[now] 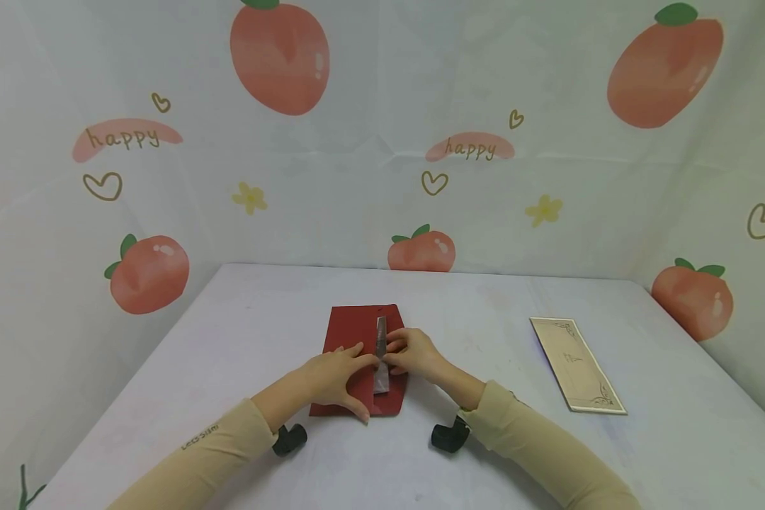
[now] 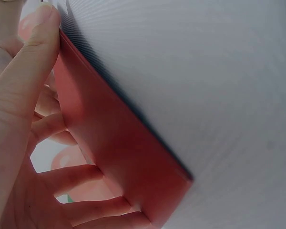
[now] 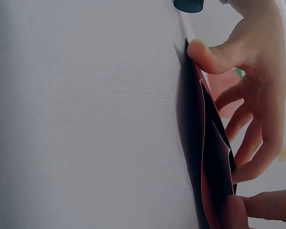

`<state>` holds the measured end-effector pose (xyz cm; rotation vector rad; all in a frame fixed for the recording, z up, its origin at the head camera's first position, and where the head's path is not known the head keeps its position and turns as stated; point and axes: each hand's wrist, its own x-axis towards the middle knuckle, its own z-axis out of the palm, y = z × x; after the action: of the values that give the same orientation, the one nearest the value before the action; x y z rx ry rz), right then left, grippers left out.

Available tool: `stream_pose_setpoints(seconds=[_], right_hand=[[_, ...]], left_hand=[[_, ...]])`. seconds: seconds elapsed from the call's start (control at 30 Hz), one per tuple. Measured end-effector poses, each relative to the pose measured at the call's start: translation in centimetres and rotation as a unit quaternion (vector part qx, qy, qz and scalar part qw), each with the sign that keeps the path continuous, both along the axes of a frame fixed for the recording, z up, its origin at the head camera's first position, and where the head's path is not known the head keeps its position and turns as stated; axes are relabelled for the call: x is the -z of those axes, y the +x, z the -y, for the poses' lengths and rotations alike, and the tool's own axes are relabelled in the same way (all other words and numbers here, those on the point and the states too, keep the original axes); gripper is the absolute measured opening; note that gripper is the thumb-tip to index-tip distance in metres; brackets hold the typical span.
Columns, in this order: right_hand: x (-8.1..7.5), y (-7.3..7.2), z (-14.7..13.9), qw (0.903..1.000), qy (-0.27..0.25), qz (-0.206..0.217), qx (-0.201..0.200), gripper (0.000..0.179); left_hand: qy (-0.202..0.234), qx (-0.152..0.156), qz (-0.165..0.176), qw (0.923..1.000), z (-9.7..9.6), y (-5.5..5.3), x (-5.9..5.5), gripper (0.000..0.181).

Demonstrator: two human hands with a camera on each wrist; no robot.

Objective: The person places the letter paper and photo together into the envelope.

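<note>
A red envelope (image 1: 352,326) lies on the white table with its flap (image 1: 392,404) folded out to the right. At its mouth shows a narrow grey paper slip (image 1: 381,382). My left hand (image 1: 324,379) rests on the envelope, fingers spread and thumb at the near edge; in the left wrist view its fingers reach over the red envelope (image 2: 105,124). From the right, my right hand (image 1: 417,354) pinches the slip near its middle. In the right wrist view the envelope's mouth (image 3: 207,157) gapes, and the right fingertips are at its upper edge; what lies deeper inside is dark.
A flat beige card (image 1: 576,368) with a printed border lies to the right on the table (image 1: 484,319). Black wrist devices (image 1: 449,435) sit below both forearms. A white cloth (image 1: 370,191) printed with fruit hangs behind the table.
</note>
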<state>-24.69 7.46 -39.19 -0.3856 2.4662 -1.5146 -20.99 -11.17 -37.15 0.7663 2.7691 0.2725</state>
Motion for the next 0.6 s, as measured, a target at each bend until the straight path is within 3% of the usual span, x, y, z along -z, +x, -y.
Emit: stream_pose_setpoints(seconds=[0.6], right_hand=[[0.13, 0.0, 0.41, 0.9999, -0.003, 0.009, -0.012, 0.038]], left_hand=[[0.005, 0.002, 0.003, 1.0, 0.05, 0.2, -0.27, 0.086]])
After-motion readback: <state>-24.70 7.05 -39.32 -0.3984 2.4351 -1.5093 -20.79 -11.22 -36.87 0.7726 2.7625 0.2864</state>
